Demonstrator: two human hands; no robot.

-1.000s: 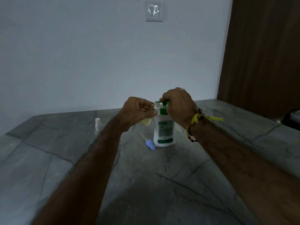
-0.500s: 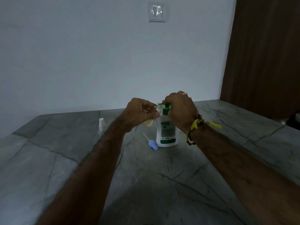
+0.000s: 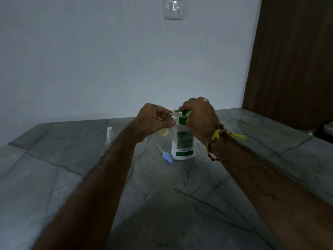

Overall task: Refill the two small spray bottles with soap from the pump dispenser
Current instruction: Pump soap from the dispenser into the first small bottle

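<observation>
Fingers (image 3: pixel 163 117) of my left hand (image 3: pixel 153 121) curl round a small clear spray bottle (image 3: pixel 164 130), its open neck held up at the green spout; pale yellow soap shows in its lower part. My right hand (image 3: pixel 200 120) curls over the green pump head (image 3: pixel 183 112) of the white dispenser (image 3: pixel 182 145), which stands upright on the grey stone counter (image 3: pixel 180 195). Just left of the dispenser's base lies a blue spray cap (image 3: pixel 167 157) with its tube pointing far-left. Further left a second small bottle with a white top (image 3: pixel 109 135) stands upright; I cannot tell its contents.
</observation>
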